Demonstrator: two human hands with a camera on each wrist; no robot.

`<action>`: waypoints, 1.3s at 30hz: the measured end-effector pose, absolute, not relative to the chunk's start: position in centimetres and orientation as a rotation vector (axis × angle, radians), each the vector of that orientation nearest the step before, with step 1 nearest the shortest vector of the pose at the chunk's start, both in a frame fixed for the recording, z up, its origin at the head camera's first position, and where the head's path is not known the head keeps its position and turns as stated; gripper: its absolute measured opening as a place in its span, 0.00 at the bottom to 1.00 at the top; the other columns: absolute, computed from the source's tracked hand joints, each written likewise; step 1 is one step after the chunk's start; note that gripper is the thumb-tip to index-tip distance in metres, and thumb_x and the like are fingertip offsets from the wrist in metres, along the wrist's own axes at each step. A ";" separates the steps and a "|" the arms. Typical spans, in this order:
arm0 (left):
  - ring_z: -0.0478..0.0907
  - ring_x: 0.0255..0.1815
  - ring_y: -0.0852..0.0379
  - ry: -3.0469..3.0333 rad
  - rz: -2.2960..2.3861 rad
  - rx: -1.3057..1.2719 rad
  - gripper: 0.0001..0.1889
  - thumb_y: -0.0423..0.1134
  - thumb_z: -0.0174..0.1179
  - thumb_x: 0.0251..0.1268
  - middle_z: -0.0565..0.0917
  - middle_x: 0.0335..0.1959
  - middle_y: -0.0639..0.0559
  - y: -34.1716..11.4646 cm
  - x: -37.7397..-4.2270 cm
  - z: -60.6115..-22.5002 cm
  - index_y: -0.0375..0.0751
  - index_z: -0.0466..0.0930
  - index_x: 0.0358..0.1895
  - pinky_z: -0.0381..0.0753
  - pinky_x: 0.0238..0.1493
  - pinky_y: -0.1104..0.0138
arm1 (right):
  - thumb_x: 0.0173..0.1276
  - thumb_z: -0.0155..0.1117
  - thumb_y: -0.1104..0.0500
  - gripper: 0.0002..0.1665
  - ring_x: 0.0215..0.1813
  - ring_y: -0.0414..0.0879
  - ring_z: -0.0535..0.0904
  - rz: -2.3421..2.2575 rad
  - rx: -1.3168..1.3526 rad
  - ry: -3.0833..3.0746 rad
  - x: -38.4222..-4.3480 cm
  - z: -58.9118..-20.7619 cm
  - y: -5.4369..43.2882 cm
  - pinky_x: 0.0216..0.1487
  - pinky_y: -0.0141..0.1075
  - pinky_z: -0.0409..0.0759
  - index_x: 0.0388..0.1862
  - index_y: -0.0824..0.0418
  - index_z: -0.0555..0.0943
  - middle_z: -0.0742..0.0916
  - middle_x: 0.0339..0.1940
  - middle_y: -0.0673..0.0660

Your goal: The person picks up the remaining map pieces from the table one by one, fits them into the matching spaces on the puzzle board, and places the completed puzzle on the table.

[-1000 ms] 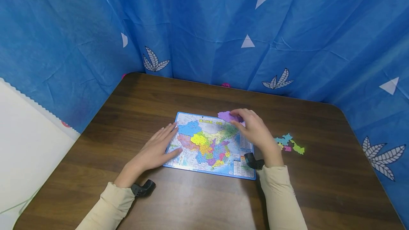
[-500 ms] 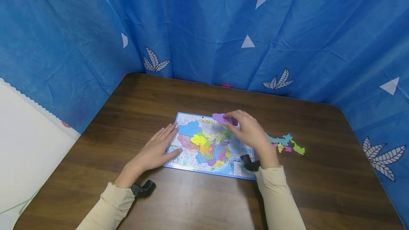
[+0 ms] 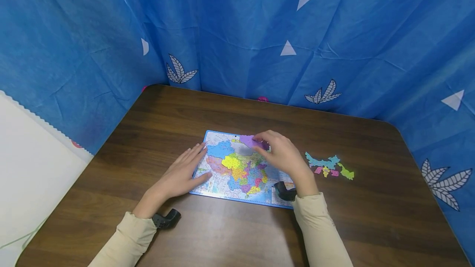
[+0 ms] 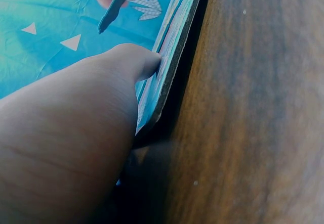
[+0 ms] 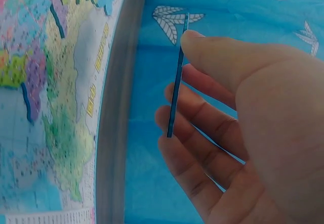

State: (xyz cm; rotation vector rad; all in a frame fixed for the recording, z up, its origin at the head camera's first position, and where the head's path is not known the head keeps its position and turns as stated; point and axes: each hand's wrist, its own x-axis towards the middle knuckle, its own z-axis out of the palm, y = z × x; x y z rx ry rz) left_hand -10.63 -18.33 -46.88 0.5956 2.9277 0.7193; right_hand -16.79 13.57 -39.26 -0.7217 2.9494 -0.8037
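Note:
A map puzzle board (image 3: 222,192) with a blue border lies on the table, with colourful map pieces fitted over much of it. My left hand (image 3: 181,175) rests along its left edge, fingers straight and thumb over the lower left; in the left wrist view the thumb (image 4: 144,62) touches the board's face. My right hand (image 3: 283,155) pinches a purple puzzle piece (image 3: 246,139) between thumb and fingers, above the board's top edge, overlapping the yellow title. In the right wrist view this thin piece (image 5: 175,92) shows edge-on, and pale unfilled map shapes show on the board (image 5: 68,148).
Right of the board lie several loose puzzle pieces: a light blue one (image 3: 323,162), a green one (image 3: 346,172), a yellow one (image 3: 325,171) and pink ones (image 3: 335,173). A blue curtain (image 3: 237,32) hangs behind the brown wooden table (image 3: 178,106).
My right hand has carried the purple piece leftward along the board's top, and slightly lower. More of the loose pieces at the right now shows. My left hand has stayed still.

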 end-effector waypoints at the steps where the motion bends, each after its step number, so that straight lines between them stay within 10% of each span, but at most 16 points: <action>1: 0.47 0.86 0.43 2.926 0.721 0.598 0.46 0.63 0.57 0.71 0.53 0.85 0.44 -18.3 -10.6 -46.9 0.40 0.55 0.82 0.48 0.84 0.46 | 0.68 0.75 0.51 0.21 0.50 0.46 0.84 -0.799 -0.729 2.949 -16.7 -39.3 13.4 0.53 0.44 0.87 0.58 0.54 0.86 0.88 0.50 0.51; 39: 0.45 0.86 0.44 2.913 0.701 0.651 0.45 0.62 0.56 0.73 0.50 0.86 0.44 -18.6 -10.9 -47.0 0.37 0.54 0.82 0.46 0.84 0.47 | 0.70 0.71 0.44 0.20 0.44 0.40 0.85 -0.667 -1.006 2.901 -15.3 -41.0 8.5 0.49 0.34 0.86 0.55 0.54 0.87 0.90 0.45 0.48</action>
